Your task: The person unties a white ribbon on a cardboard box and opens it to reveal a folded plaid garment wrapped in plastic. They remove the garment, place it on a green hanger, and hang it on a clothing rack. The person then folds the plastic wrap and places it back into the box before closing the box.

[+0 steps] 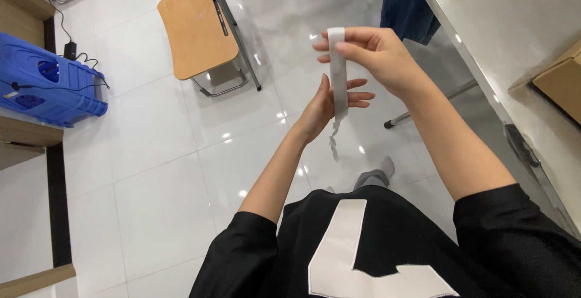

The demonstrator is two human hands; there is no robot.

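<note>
A long white strip of fabric or paper [338, 74] hangs upright in front of me. My right hand [378, 52] pinches its top end between thumb and fingers. Lower down, my left hand [330, 107] has its fingers spread against the strip's lower part, touching it from behind. The strip's ragged tail dangles below that hand, above the white tiled floor [163, 171]. My black shirt with a white patch fills the bottom of the view.
A wooden chair [196, 28] on metal legs stands ahead on the left. A blue plastic crate [48, 83] with a cable lies far left. A grey table [514, 37] with a cardboard box [560, 83] and yellow sheets runs along the right. Dark blue cloth hangs at its far end.
</note>
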